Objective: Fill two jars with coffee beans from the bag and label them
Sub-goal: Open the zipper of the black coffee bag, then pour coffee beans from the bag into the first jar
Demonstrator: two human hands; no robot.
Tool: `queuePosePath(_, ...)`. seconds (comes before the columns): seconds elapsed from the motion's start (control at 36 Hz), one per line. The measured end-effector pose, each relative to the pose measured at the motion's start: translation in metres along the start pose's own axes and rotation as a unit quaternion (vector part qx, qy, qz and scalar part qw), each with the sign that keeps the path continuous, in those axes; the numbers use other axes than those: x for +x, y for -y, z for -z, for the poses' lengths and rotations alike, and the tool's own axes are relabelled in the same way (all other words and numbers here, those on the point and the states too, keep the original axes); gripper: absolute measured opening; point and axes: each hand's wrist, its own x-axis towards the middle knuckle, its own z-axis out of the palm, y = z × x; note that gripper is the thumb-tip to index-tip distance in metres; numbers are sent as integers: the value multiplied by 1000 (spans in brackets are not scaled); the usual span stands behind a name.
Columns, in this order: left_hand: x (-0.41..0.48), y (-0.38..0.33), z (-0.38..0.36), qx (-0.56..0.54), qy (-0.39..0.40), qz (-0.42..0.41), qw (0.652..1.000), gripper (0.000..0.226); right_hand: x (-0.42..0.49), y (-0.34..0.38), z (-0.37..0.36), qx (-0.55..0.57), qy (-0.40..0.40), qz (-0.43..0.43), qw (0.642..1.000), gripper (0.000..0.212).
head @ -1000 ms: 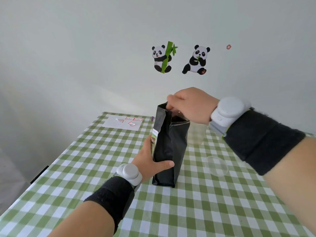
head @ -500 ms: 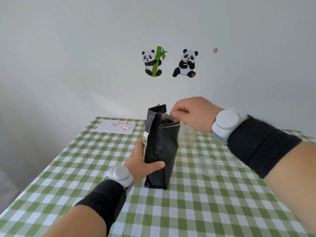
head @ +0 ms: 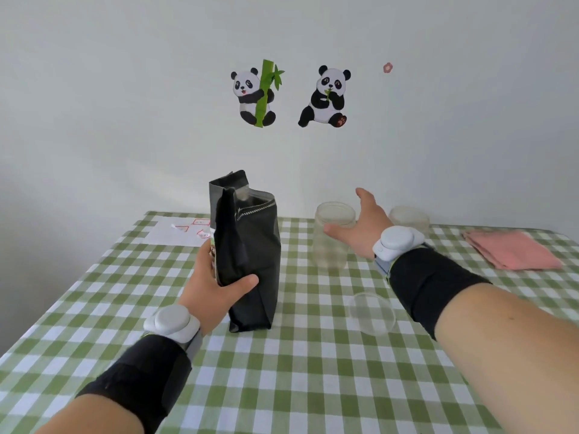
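Half a second ago the right hand (head: 360, 227) pinched the top of the coffee bag (head: 250, 252). It has since left the bag and is now at the nearer jar (head: 332, 245), fingers spread and straight, thumb across the jar's front. Whether it touches, I cannot tell.

The bag stands upright on the worktop (head: 313, 386), mouth open. Bare check cloth lies between bag and jar, and a clear lid (head: 372, 313) lies nearer, just left of the right forearm. The second jar (head: 409, 217) stands behind the right wrist, near the far edge by the wall. The label sheet (head: 175, 233) lies at the far left corner and a folded pink cloth (head: 510, 250) at far right.

The left hand (head: 213, 283) grips the bag low on its left side — thumb across the front.
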Motion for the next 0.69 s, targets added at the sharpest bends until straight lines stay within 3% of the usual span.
queuePosePath(0.14, 14, -2, -4, 25, -4, -3, 1000, 93, 23, -4, -21, 40, 4, -1, 999, 118)
queuePosePath(0.25, 21, -2, -8, 47, 2, -2, 999, 89, 29, -7, -34, 61, -16, 6, 998, 110)
queuePosePath(0.33, 25, -2, -10, 43, 1, -3, 999, 88, 23, -5, -38, 60, 13, 25, 998, 105)
queuePosePath(0.69, 14, -10, -10, 39, -20, -6, 999, 83, -58, -7, -10, -58, 99, 97, 989, 94)
